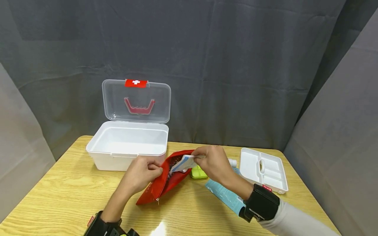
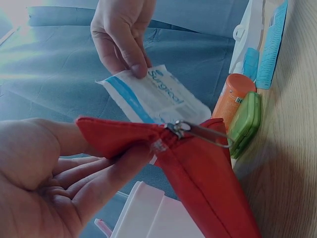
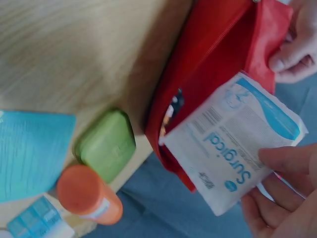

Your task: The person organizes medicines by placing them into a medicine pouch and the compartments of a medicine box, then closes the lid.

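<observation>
Gray cloth hung all around behind a yellow wooden table (image 1: 68,193). At the middle left of the head view stood a white box (image 1: 127,144) with its clear lid (image 1: 136,101) up. At the right lay a white tray (image 1: 262,170). A green case (image 1: 198,172), an orange bottle (image 3: 89,196) and a blue packet (image 1: 224,195) lay close to the red pouch (image 1: 163,182) in the middle. The left hand (image 1: 141,173) pinched the pouch's open edge. The right hand (image 1: 214,162) pinched a white surgical packet (image 3: 235,141), its corner inside the pouch mouth.
</observation>
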`<control>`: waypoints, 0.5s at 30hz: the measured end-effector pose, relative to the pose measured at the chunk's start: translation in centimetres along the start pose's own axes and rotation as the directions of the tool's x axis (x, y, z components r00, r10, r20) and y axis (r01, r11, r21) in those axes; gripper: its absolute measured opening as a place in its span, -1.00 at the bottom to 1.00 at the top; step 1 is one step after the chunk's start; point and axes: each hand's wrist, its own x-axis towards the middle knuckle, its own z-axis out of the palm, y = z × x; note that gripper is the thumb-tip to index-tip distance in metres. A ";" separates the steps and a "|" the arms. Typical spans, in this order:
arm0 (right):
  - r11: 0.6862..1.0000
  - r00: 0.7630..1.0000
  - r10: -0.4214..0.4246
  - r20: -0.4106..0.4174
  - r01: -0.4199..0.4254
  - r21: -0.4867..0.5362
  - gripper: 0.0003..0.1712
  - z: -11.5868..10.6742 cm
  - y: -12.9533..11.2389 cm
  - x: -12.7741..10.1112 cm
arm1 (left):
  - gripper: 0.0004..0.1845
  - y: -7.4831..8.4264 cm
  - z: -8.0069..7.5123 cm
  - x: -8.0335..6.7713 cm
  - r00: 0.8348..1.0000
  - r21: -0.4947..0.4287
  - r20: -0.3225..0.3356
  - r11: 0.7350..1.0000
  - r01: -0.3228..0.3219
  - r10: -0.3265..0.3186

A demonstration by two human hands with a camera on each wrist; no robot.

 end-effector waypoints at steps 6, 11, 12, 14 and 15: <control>0.996 0.994 -0.080 -0.081 0.081 0.020 -0.81 1.9 -0.2 -0.7 | -0.89 -0.2 0.0 0.1 1.000 0.002 -0.004 1.000 0.000 0.000; 0.980 0.967 -0.189 -0.170 0.197 0.031 -0.81 3.3 0.1 -1.0 | -0.89 -0.2 -0.1 0.1 1.000 0.015 -0.012 1.000 -0.007 0.007; 0.975 0.960 -0.209 -0.185 0.218 0.030 -0.82 3.5 0.1 -1.0 | -0.89 -0.3 -0.1 0.1 1.000 0.016 -0.012 1.000 -0.008 0.008; 0.967 0.947 -0.241 -0.213 0.254 0.037 -0.82 3.9 0.2 -1.0 | -0.89 -0.3 -0.2 0.0 1.000 0.013 -0.014 1.000 -0.007 0.007; 0.963 0.942 -0.251 -0.224 0.266 0.038 -0.82 4.0 0.2 -1.0 | -0.89 -0.3 -0.2 0.0 1.000 0.013 -0.014 1.000 -0.007 0.007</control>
